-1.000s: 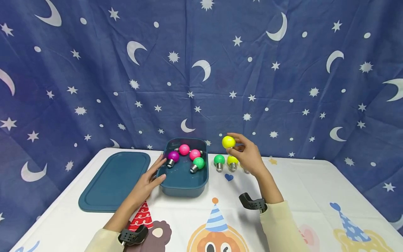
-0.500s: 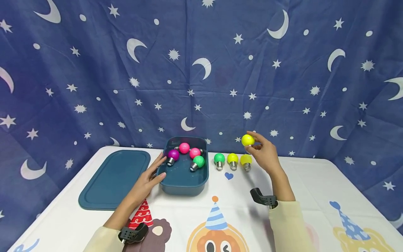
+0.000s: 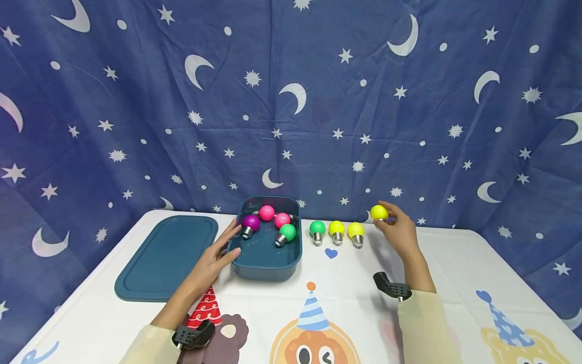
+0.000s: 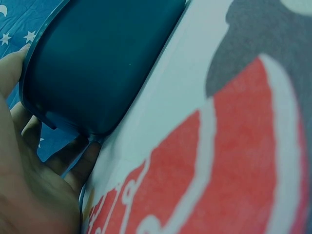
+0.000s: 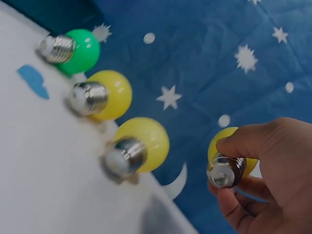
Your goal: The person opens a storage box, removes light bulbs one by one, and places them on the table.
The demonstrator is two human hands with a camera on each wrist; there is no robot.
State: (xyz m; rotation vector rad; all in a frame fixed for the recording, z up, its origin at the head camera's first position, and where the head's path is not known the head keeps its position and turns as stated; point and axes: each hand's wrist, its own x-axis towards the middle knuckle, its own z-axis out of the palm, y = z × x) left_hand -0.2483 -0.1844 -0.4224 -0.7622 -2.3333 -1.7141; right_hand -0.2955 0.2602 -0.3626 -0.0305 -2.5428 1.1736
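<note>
My right hand (image 3: pixel 400 233) pinches a yellow light bulb (image 3: pixel 379 212) between thumb and fingers, raised at the back of the table, right of a row of bulbs. In the right wrist view its metal screw base (image 5: pixel 224 173) points toward the camera. My left hand (image 3: pixel 212 260) rests against the left side of a dark teal box (image 3: pixel 265 273), fingers spread, with fingertips at the rim. Inside the box lie a purple bulb (image 3: pixel 251 222), two pink bulbs (image 3: pixel 267 213) and a textured green bulb (image 3: pixel 287 232).
Beside the box, a green bulb (image 3: pixel 317 227) and two yellow bulbs (image 3: pixel 337 228) lie in a row, bases toward me. A flat teal lid (image 3: pixel 165 258) lies left of the box. Behind the white printed tablecloth (image 3: pixel 354 288) hangs a blue star-and-moon curtain (image 3: pixel 318 116).
My right hand has carried the yellow bulb rightward, past the row, and latterly lower, uncovering the second yellow bulb in the row. My left hand has stayed at the box.
</note>
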